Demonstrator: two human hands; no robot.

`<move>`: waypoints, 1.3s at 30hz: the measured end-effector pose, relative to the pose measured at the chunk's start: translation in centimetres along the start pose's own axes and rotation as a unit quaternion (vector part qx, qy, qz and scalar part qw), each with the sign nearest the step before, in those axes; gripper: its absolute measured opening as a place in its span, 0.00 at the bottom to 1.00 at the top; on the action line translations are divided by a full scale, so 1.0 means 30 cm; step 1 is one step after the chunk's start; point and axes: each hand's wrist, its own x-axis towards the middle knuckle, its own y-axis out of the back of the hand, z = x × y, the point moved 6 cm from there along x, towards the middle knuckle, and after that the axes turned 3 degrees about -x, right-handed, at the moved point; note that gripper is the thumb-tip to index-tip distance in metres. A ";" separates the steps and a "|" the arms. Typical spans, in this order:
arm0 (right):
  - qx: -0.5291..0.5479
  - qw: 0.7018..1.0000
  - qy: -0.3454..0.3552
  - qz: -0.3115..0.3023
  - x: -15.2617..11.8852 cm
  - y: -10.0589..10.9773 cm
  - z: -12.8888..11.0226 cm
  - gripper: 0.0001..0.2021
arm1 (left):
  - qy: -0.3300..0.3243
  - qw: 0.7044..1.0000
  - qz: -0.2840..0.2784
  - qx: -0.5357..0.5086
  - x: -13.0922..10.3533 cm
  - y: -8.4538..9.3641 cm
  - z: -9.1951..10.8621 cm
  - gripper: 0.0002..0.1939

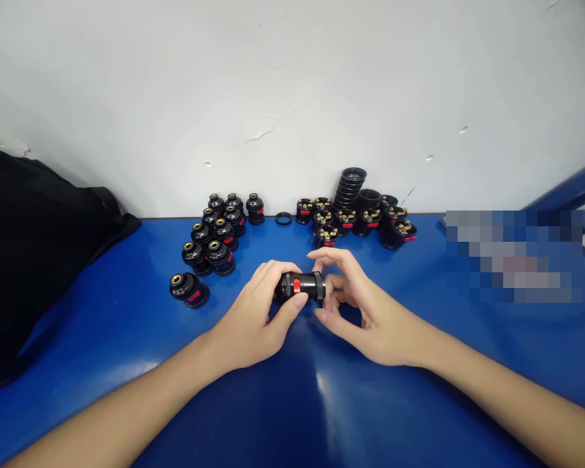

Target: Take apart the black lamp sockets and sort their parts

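My left hand (251,318) is closed around a black lamp holder (309,285) with a red switch, held lying sideways with its ringed end to the right. The left thumb presses along its near side, and the fingers wrap over its far side. Around that right end curves my right hand (361,305), thumb and index finger spread apart on either side. Its other fingers are bent close to the end; whether they touch it I cannot tell. Left of my hands, a lamp holder (189,290) with a brass-coloured top hole stands nearest to me.
Several similar lamp holders (221,257) stand at back left. A black ring (283,219) lies by the wall. Back right are several open socket bodies (398,235) with brass contacts and a stack of threaded rings (350,190). Black fabric (34,240) covers the left side.
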 end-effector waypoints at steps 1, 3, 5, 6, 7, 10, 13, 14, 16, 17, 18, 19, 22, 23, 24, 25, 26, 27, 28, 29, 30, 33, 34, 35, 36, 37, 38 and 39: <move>0.005 1.000 -0.008 -0.001 0.000 0.000 0.004 0.26 | -0.001 1.000 0.001 -0.001 0.000 0.000 0.000 0.10; 0.016 0.999 -0.031 -0.018 0.001 -0.003 0.013 0.19 | -0.002 1.000 0.000 -0.003 0.000 -0.001 0.000 0.10; 0.019 0.998 -0.039 -0.035 0.002 -0.007 0.016 0.17 | 0.001 1.000 0.001 -0.001 0.000 0.000 -0.001 0.10; 0.016 0.999 -0.035 -0.038 0.003 -0.007 0.014 0.18 | 0.004 1.000 0.001 0.001 0.000 0.000 -0.001 0.10; 0.014 0.999 -0.027 -0.038 0.005 -0.006 0.011 0.20 | 0.006 1.000 0.002 0.003 0.000 0.001 -0.002 0.10; 0.030 0.999 -0.027 -0.033 0.008 -0.003 0.012 0.23 | 0.008 1.000 0.003 0.005 0.000 0.002 -0.002 0.10; 0.051 0.997 -0.048 -0.034 0.011 -0.005 0.022 0.20 | 0.004 1.000 0.000 0.008 0.002 0.001 0.000 0.09; 0.047 0.997 -0.046 -0.035 0.012 -0.005 0.021 0.20 | 0.004 1.000 0.001 0.009 0.002 0.001 0.000 0.10; 0.032 0.998 -0.032 -0.037 0.013 -0.005 0.015 0.24 | 0.006 1.000 0.002 0.009 0.003 0.001 0.000 0.10; 0.028 0.998 -0.032 -0.039 0.013 -0.005 0.014 0.26 | 0.007 1.000 0.001 0.008 0.003 0.002 0.000 0.10; 0.029 0.998 -0.038 -0.042 0.013 -0.005 0.016 0.25 | 0.007 1.000 0.000 0.007 0.002 0.002 0.000 0.10; 0.034 0.997 -0.049 -0.045 0.013 -0.005 0.020 0.23 | 0.006 1.000 -0.001 0.006 0.001 0.001 0.001 0.10; 0.045 0.996 -0.058 -0.053 0.013 -0.005 0.023 0.21 | 0.004 1.000 -0.002 0.007 -0.001 0.001 0.001 0.09; 0.044 0.996 -0.051 -0.054 0.014 -0.004 0.020 0.22 | 0.004 1.000 -0.002 0.009 -0.001 0.001 0.001 0.09; 0.042 0.997 -0.044 -0.052 0.014 -0.003 0.018 0.24 | 0.004 1.000 -0.001 0.011 -0.001 0.001 0.001 0.10; 0.041 0.997 -0.041 -0.048 0.013 -0.002 0.017 0.25 | 0.004 1.000 -0.002 0.011 -0.001 0.001 0.001 0.10; 0.045 0.997 -0.045 -0.045 0.013 -0.001 0.020 0.25 | 0.003 1.000 -0.003 0.010 0.000 0.001 0.001 0.10; 0.048 0.996 -0.054 -0.043 0.012 -0.001 0.024 0.23 | 0.003 1.000 -0.005 0.008 0.001 0.000 0.001 0.10; 0.052 0.996 -0.061 -0.041 0.012 -0.001 0.028 0.22 | 0.003 1.000 -0.006 0.007 0.001 0.000 0.000 0.10; 0.054 0.996 -0.063 -0.043 0.012 -0.002 0.030 0.21 | 0.004 1.000 -0.006 0.007 0.002 0.000 0.000 0.10; 0.050 0.996 -0.059 -0.046 0.012 -0.003 0.029 0.22 | 0.004 1.000 -0.005 0.008 0.002 0.000 0.000 0.10; 0.041 0.997 -0.041 -0.054 0.013 -0.003 0.022 0.26 | 0.006 1.000 -0.001 0.012 0.002 0.001 -0.001 0.10; 0.045 0.996 -0.046 -0.057 0.014 -0.003 0.023 0.24 | 0.006 1.000 -0.001 0.011 0.001 0.001 -0.001 0.10; 0.050 0.995 -0.056 -0.058 0.014 -0.003 0.025 0.21 | 0.005 1.000 -0.001 0.008 0.000 0.001 -0.001 0.10; 0.055 0.995 -0.063 -0.059 0.013 -0.002 0.026 0.20 | 0.004 1.000 -0.001 0.006 0.000 0.001 -0.002 0.10; 0.058 0.995 -0.064 -0.059 0.013 -0.001 0.025 0.20 | 0.004 1.000 0.000 0.005 -0.001 0.001 -0.002 0.10; 0.055 0.995 -0.059 -0.061 0.012 0.000 0.022 0.21 | 0.004 1.000 0.000 0.005 -0.002 0.001 -0.002 0.10; 0.051 0.995 -0.050 -0.062 0.011 0.001 0.017 0.24 | 0.005 1.000 0.000 0.007 -0.003 0.001 -0.003 0.10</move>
